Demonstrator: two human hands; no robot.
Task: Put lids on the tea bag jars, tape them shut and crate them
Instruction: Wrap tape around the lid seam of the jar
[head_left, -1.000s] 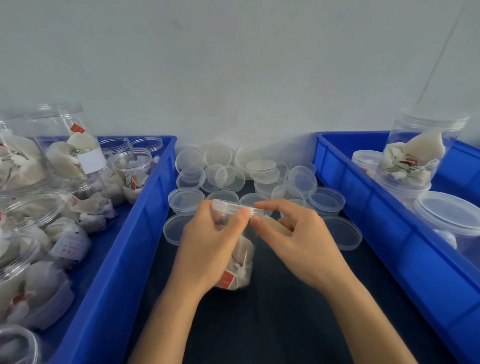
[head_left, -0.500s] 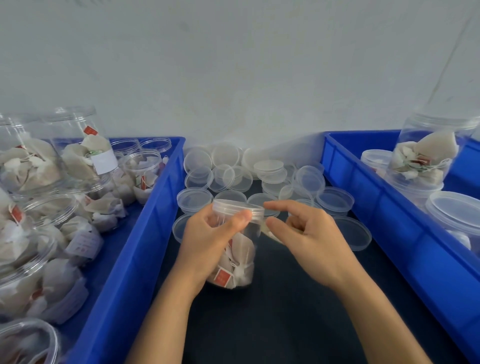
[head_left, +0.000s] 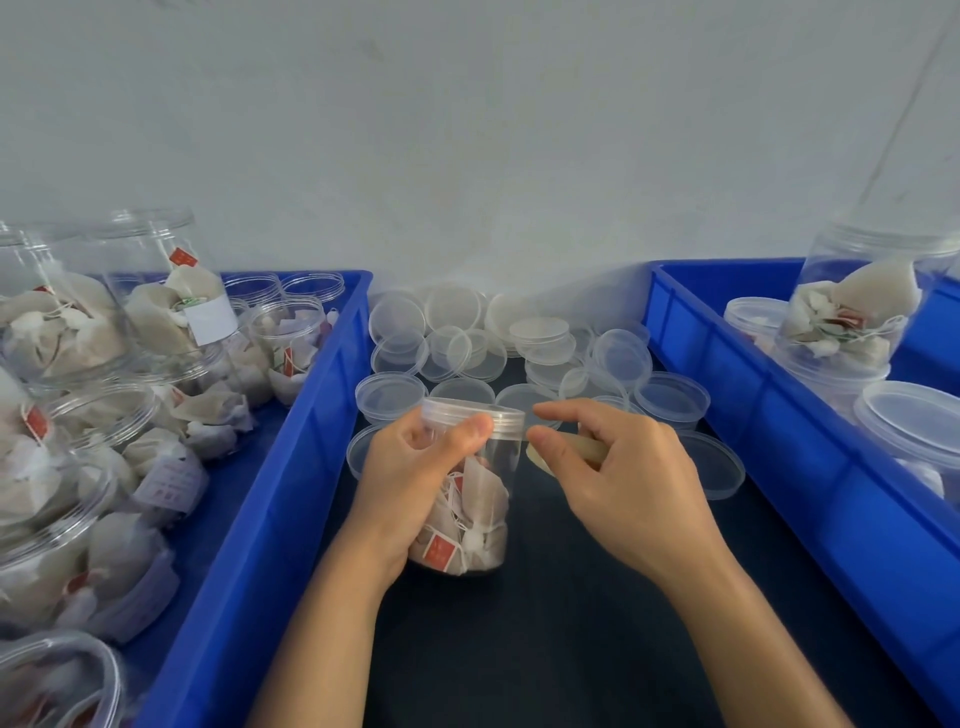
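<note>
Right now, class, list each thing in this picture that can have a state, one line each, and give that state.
Jar in hand: upright, lid on, tea bags inside.
Left hand: grips the jar.
Right hand: holds a tape roll.
Loose lids: piled, off any jar.
Left crate jars: filled, lidless.
Right crate jar: lidded, stacked on another.

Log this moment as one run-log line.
step: taping | left hand: grips lidded tea bag jar | right hand: holds tape roll beside lid | crating: pending

Lids (head_left: 519, 353) behind (crates (head_left: 291, 467) flanking)
</note>
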